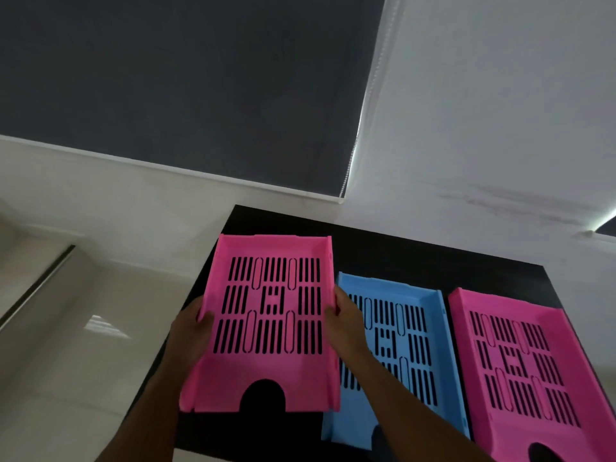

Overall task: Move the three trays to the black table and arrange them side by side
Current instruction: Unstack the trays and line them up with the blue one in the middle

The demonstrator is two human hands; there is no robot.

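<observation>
Both my hands hold a pink slotted tray (266, 375) over the left end of the black table (416, 258). My left hand (191, 328) grips its left wall and my right hand (343, 321) grips its right wall. A blue tray (430, 305) lies on the table just to the right, partly hidden by my right forearm and by the held tray's edge. A second pink tray (573, 348) lies at the right, beside the blue one. I cannot tell whether the held tray touches the table.
A pale tiled floor (83, 345) spreads to the left of the table. A white wall (483, 111) and a dark roller blind (183, 78) stand behind the table. The table's left edge runs under the held tray.
</observation>
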